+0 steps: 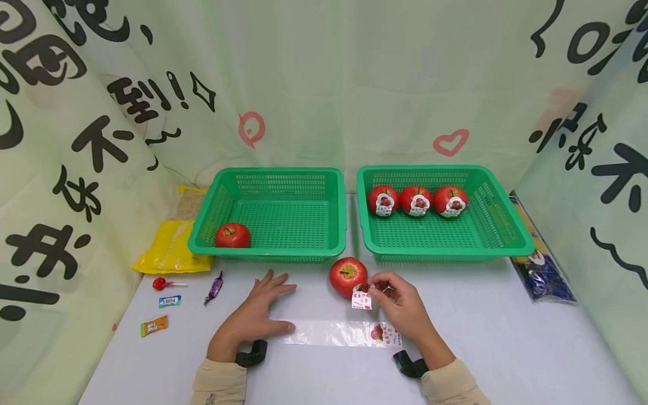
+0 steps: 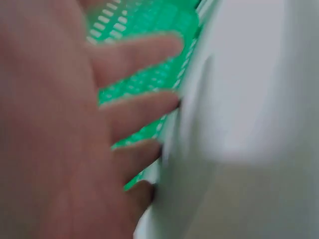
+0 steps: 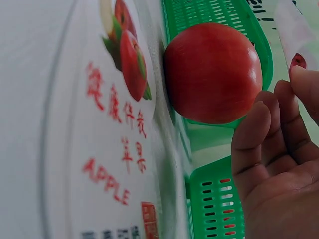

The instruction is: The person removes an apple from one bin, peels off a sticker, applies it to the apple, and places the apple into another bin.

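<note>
My right hand [image 1: 402,308] pinches a small white apple sticker [image 1: 361,300] between thumb and fingertip. The sticker overlaps the lower right side of a red apple [image 1: 348,274] standing on the table; the right wrist view has this apple [image 3: 214,72] just beyond my fingers [image 3: 251,127]. Below lies a clear strip [image 1: 329,333] with one printed apple label [image 1: 387,334] at its right end. Near the strip's left end, my left hand [image 1: 255,316] rests with spread fingers and holds nothing, its thumb tip right at the strip.
In the left green basket [image 1: 283,256] sits one red apple [image 1: 233,235]. The right green basket [image 1: 450,252] holds three stickered apples [image 1: 416,201]. Beside the left basket lie a yellow bag [image 1: 169,247], a lollipop [image 1: 160,283] and wrapped sweets [image 1: 154,325]. A dark packet [image 1: 544,275] lies far right.
</note>
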Demonstrator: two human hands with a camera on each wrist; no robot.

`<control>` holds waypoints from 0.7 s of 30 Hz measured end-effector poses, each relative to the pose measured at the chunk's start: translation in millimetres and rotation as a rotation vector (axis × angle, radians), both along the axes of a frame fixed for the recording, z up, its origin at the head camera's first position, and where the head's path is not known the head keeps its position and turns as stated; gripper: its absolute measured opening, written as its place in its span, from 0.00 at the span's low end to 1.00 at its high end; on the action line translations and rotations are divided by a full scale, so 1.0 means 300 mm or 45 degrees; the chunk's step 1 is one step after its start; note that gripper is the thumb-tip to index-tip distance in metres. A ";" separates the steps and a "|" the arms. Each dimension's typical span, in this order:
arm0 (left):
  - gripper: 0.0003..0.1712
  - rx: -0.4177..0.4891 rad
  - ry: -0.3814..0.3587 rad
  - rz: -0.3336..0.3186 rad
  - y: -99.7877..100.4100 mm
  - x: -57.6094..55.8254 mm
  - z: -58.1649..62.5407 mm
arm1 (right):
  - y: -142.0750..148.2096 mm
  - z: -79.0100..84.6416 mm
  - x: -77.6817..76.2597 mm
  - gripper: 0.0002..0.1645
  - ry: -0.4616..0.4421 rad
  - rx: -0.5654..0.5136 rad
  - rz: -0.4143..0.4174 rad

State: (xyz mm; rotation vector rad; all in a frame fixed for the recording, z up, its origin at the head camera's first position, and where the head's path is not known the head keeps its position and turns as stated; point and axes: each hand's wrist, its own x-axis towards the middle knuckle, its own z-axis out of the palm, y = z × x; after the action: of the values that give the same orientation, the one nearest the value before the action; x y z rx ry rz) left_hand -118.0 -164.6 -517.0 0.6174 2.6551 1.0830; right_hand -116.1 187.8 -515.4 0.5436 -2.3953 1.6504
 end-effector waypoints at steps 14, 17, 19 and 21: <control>0.46 -0.011 -0.024 0.045 0.000 -0.006 0.015 | -0.005 0.007 -0.002 0.11 -0.011 0.082 -0.022; 0.40 0.040 0.021 0.063 0.007 -0.009 0.027 | -0.010 0.010 -0.006 0.11 0.024 0.091 0.002; 0.36 0.082 0.057 0.112 0.030 -0.012 0.042 | -0.014 0.014 -0.011 0.10 0.050 0.101 0.031; 0.33 0.130 0.086 0.163 0.071 -0.019 0.062 | -0.019 0.021 -0.019 0.10 0.086 0.124 0.064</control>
State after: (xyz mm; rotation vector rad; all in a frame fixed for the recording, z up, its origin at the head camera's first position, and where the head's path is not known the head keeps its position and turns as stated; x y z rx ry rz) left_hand -123.7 -143.4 -498.4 0.5169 2.7432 1.2610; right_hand -121.7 182.0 -509.0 0.6701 -2.4422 1.5152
